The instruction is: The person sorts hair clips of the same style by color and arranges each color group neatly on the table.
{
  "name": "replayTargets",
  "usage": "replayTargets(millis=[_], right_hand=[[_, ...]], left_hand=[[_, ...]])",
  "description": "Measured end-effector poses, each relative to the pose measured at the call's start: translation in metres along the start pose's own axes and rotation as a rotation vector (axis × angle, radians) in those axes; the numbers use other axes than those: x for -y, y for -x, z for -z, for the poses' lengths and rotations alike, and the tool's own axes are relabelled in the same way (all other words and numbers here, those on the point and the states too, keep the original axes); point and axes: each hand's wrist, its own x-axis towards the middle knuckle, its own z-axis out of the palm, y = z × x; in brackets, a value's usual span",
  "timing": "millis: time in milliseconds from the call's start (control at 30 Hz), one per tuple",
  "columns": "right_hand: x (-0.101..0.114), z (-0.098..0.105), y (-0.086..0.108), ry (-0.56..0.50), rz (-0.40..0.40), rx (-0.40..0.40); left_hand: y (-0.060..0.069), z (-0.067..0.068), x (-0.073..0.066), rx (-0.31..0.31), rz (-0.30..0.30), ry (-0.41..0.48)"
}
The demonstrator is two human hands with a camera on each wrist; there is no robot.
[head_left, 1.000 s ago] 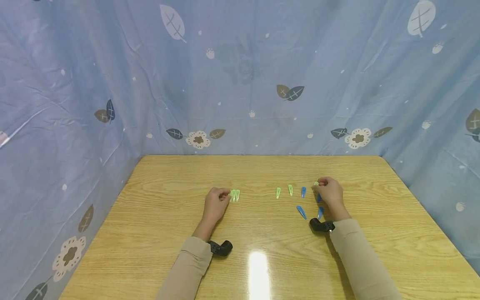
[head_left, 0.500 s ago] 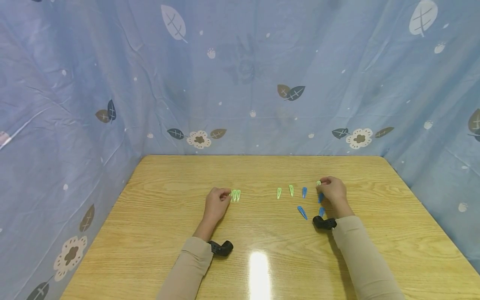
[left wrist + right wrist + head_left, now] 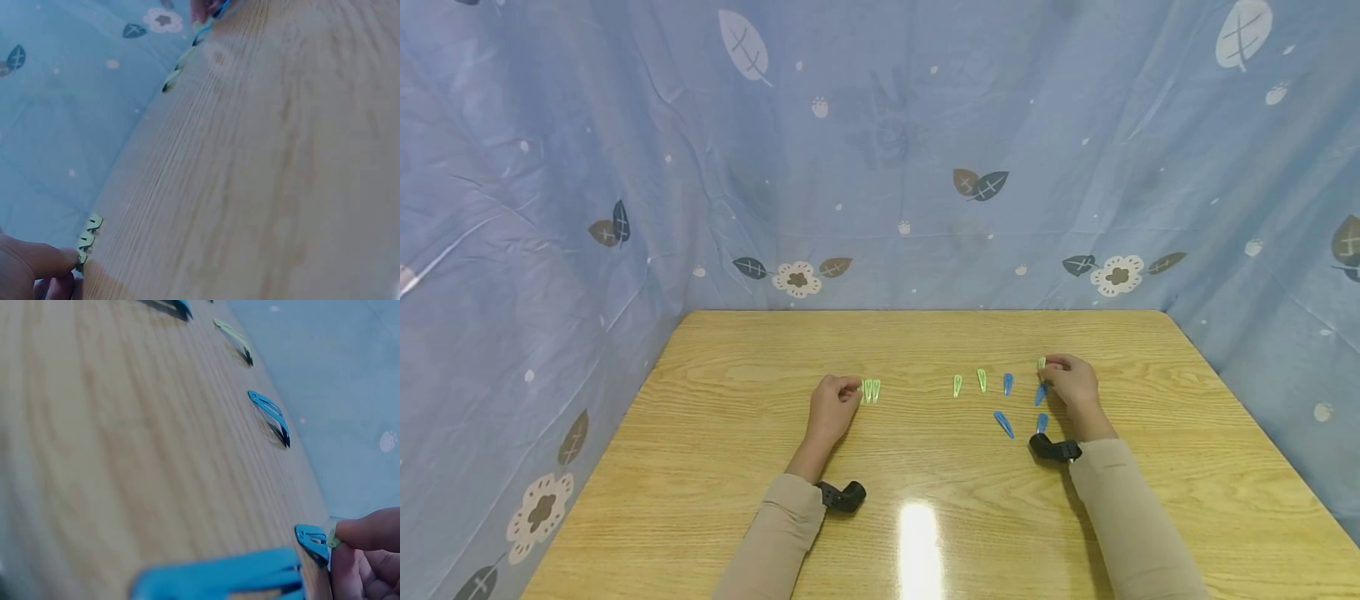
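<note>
My left hand (image 3: 833, 410) pinches a green hair clip at the left end of a short row; two more green clips (image 3: 872, 391) stand close beside its fingertips. In the left wrist view the thumb and a finger touch the nearest green clip (image 3: 82, 257). With thumb and finger my right hand (image 3: 1074, 388) pinches a green clip (image 3: 1041, 363), seen in the right wrist view as a small green piece (image 3: 334, 538) against a blue clip (image 3: 312, 539). Another blue clip (image 3: 1042, 423) lies nearer the wrist.
Between the hands lie two green clips (image 3: 957, 386), (image 3: 981, 381) and a blue clip (image 3: 1008, 384), with a slanted blue clip (image 3: 1003, 424) nearer the front. Behind the wooden table (image 3: 925, 333) hangs a patterned blue curtain (image 3: 880, 150).
My right hand has shifted slightly to the right with the green clip, showing more of the blue clip beside it. The left hand has stayed in place.
</note>
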Motion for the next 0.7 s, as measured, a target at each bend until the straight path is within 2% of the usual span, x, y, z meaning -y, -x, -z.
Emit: replayTargets(millis=[333,700], right_hand=[[-0.007,0.0,-0.001,-0.079,0.065,-0.011],[-0.012,0.002,0.004,-0.211,0.054,-0.042]], left_hand=[[-0.001,0.0,0.002,-0.009,-0.003,0.018],[-0.001,-0.001,0.001,-0.007,0.0,0.01]])
